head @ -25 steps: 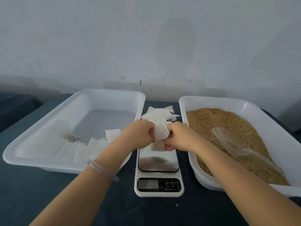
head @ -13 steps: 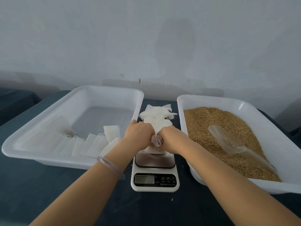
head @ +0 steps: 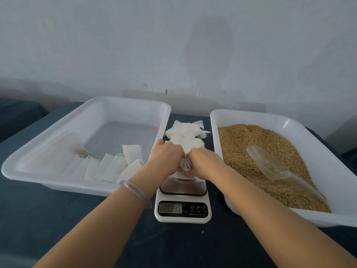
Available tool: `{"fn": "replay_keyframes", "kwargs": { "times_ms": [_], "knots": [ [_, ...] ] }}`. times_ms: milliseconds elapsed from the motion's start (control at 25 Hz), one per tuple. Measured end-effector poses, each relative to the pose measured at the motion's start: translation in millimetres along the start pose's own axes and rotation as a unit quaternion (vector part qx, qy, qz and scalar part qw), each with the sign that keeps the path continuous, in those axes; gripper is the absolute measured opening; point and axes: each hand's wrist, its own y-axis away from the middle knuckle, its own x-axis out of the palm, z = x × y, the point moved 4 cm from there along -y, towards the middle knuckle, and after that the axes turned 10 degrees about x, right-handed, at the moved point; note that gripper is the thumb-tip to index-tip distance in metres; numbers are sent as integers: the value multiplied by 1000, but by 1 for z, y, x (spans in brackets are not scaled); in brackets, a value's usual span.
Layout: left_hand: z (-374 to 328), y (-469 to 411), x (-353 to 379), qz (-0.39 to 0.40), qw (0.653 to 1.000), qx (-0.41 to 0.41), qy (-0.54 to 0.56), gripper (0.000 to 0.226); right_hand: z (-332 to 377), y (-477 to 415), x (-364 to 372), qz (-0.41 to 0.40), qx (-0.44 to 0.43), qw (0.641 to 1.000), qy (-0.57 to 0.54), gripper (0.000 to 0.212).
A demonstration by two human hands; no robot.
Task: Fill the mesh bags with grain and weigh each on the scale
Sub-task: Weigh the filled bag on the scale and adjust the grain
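Both hands meet over the white kitchen scale (head: 183, 209). My left hand (head: 166, 158) and my right hand (head: 202, 162) each grip the top of one white mesh bag (head: 185, 167), whose bottom rests on the scale's shiny platform. The scale's display is lit, its digits blurred. Behind the hands lies a pile of empty mesh bags (head: 186, 135). On the right, a white tray (head: 251, 118) holds brown grain (head: 251, 147) with a clear plastic scoop (head: 270, 165) lying in it. The left white tray (head: 85, 190) holds several bags in a row (head: 108, 167).
Everything stands on a dark blue table top (head: 96, 229), with a pale wall close behind. A few loose grains lie on the table by the scale. A clear bangle (head: 135, 192) circles my left wrist.
Both hands have lowered the bag from above the scale until it rests on the platform, and the bag top is bunched tighter between them. The display now shows a reading.
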Motion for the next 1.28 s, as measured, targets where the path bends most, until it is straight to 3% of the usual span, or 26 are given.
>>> {"fn": "replay_keyframes", "kwargs": {
  "times_ms": [240, 320, 560, 720, 920, 1280],
  "knots": [
    [-1, 8, -4, 1, 999, 24, 38, 10, -1, 0, -3, 38, -5, 999, -9, 22],
    [3, 13, -9, -3, 996, 29, 86, 9, -4, 1, -8, 53, -2, 999, 10, 30],
    [16, 18, -22, -16, 981, -5, 192, 40, -14, 4, -31, 13, -10, 1000, 2, 56],
    [19, 17, -27, -30, 976, -17, 215, 41, -19, 4, -40, -26, -6, 1000, -12, 55],
    [22, 21, -29, -53, 964, -43, 256, 40, -23, 7, -43, -43, 2, 998, -40, 76],
    [26, 20, -29, -60, 955, -60, 283, 34, -25, 9, -41, -44, 2, 997, -57, 73]
  ]
}}
